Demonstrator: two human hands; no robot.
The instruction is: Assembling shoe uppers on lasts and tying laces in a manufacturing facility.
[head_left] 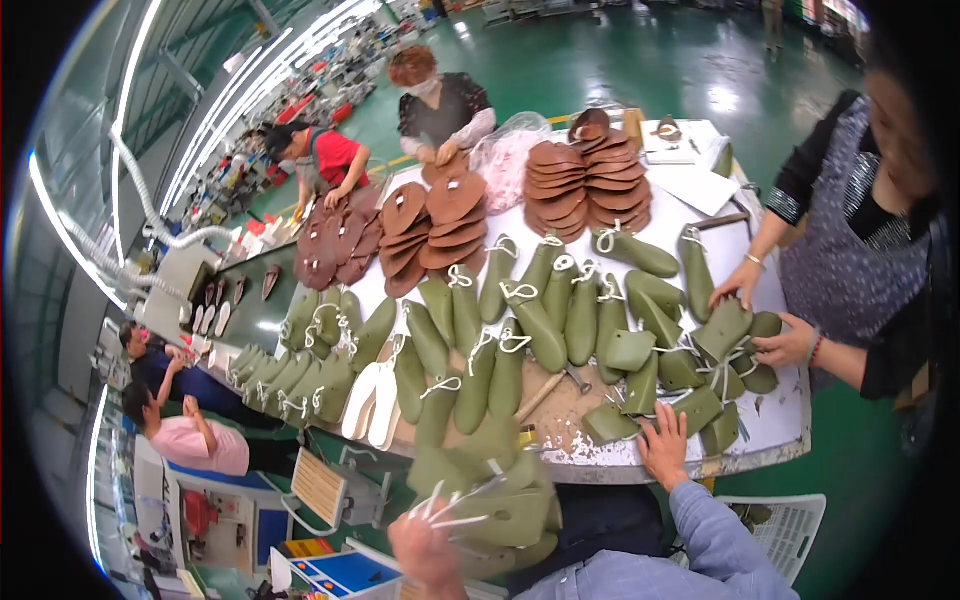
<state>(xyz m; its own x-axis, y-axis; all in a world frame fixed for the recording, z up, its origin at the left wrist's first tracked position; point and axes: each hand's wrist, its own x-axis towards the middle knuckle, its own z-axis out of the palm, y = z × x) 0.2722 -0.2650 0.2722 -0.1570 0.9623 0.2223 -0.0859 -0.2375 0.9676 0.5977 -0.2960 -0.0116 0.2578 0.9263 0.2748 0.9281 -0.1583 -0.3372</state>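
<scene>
My left hand [425,548] is closed around white cords [452,512] at the near edge of the table. A bunch of green shoe lasts [510,500] hangs from these cords, partly smeared by motion. Flat on the table's near edge rests my right hand [664,446], fingers spread, holding nothing. Just beyond its fingertips lies a green shoe last [610,422], part of a loose heap on the right. Standing lasts [535,330] with white cords tied at their tops fill the middle of the table.
Stacks of brown leather pieces [585,185] stand at the back. White insoles [375,400] and a hammer [542,395] lie nearby. At the right, a co-worker's hands [745,285] handle lasts. A white plastic basket [800,540] sits below the table. Two people work across the table.
</scene>
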